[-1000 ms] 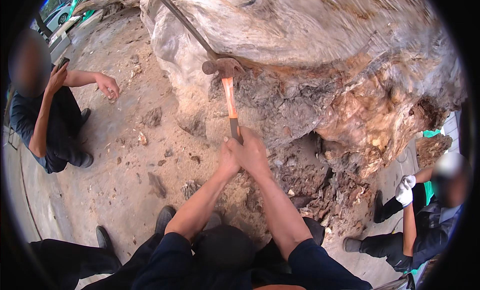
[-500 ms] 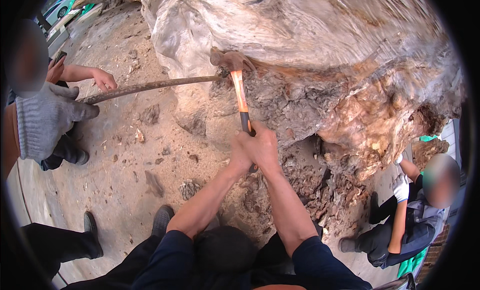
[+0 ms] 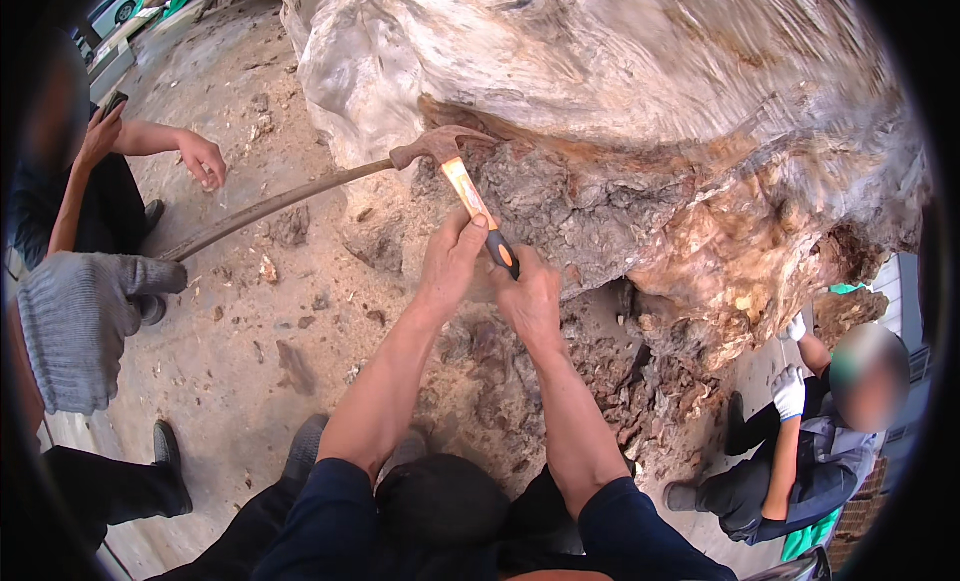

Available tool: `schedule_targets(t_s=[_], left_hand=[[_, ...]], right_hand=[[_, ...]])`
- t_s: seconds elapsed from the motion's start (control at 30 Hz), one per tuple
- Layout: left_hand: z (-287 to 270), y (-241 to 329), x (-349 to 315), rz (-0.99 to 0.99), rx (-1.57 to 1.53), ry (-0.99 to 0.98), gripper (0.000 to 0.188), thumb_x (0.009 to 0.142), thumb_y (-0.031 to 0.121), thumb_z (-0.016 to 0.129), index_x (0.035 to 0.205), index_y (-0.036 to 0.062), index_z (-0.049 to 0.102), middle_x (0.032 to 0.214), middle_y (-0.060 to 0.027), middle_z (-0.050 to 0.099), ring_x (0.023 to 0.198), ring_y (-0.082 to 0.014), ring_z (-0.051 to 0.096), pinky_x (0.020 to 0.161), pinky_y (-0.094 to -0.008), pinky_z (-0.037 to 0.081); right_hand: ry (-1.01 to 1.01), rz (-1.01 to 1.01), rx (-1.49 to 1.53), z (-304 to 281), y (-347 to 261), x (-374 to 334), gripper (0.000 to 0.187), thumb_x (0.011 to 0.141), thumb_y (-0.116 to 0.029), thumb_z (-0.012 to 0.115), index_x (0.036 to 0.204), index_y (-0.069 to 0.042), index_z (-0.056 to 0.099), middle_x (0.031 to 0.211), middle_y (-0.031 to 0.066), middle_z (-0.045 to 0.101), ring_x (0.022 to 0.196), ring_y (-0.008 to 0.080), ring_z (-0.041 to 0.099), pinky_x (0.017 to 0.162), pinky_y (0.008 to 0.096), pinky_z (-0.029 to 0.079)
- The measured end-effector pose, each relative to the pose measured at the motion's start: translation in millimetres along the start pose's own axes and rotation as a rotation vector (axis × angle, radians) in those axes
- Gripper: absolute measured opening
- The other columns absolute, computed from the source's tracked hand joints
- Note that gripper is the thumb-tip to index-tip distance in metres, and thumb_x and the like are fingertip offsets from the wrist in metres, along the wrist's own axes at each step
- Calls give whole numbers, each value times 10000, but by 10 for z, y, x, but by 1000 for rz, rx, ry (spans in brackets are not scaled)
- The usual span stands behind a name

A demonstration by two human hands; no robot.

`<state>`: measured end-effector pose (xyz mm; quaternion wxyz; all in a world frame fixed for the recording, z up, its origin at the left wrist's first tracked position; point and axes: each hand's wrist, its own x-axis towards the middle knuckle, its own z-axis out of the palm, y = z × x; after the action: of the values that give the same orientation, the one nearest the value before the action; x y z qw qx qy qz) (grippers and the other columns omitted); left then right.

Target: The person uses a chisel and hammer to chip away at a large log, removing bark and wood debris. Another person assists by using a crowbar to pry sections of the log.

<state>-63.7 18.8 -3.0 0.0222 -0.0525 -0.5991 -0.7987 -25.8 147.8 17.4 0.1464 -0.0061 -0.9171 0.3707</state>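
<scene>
A claw hammer [image 3: 462, 186] with a rusty head, an orange shaft and a black grip lies across the lower edge of a huge pale stump [image 3: 560, 41]. My right hand [image 3: 530, 296] is closed round the end of its grip. Higher up, my left hand [image 3: 450, 261] is closed on the handle, its thumb along the side. In the picture, the hammer's face meets the tip of a long rusty bar [image 3: 290, 203]; whether they touch, I cannot tell. A co-worker's grey-gloved hand [image 3: 85, 316] is at the bar's other end. Rough dark bark [image 3: 590, 201] sits below the hammer head.
Bark scraps and wood dust [image 3: 640, 401] litter the concrete floor [image 3: 220, 351]. On the left, a person [image 3: 90, 191] reaches a bare hand towards the bar and holds a phone [image 3: 115, 103]. A crouching person [image 3: 790, 461] in white gloves is beside the stump at right. Another person's shoe [image 3: 172, 466] stands lower left.
My left hand has slid up the handle, apart from my right. The hammer head has shifted left and down towards the bar's tip. The gloved hand has moved down and left.
</scene>
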Motion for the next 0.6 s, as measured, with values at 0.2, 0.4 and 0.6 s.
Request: schedule_targets(t_s=[0.2, 0.4, 0.6], left_hand=[[268, 48, 151, -35, -109, 38, 248, 1070, 216, 530, 1072, -24, 593, 804, -106, 686, 725, -178, 685, 612, -306, 540], [433, 15, 116, 16, 10, 184, 250, 1075, 210, 520, 989, -18, 577, 775, -114, 677, 635, -167, 672, 551, -300, 532], [488, 86, 79, -70, -146, 201, 235, 1073, 185, 509, 986, -26, 568, 757, -119, 675, 602, -179, 687, 517, -292, 527]], right_hand=[[-27, 194, 210, -9, -139, -12, 260, 908, -138, 685, 1097, 40, 681, 859, 259, 706, 762, 377, 716, 677, 448, 534], [-40, 242, 193, -12, -105, -20, 294, 955, -131, 637, 1191, 44, 659, 907, 261, 709, 822, 382, 721, 730, 457, 544], [199, -106, 85, -6, 130, -470, 433, 881, -12, 690, 1295, 30, 570, 1163, 270, 658, 1031, 432, 667, 856, 470, 529]])
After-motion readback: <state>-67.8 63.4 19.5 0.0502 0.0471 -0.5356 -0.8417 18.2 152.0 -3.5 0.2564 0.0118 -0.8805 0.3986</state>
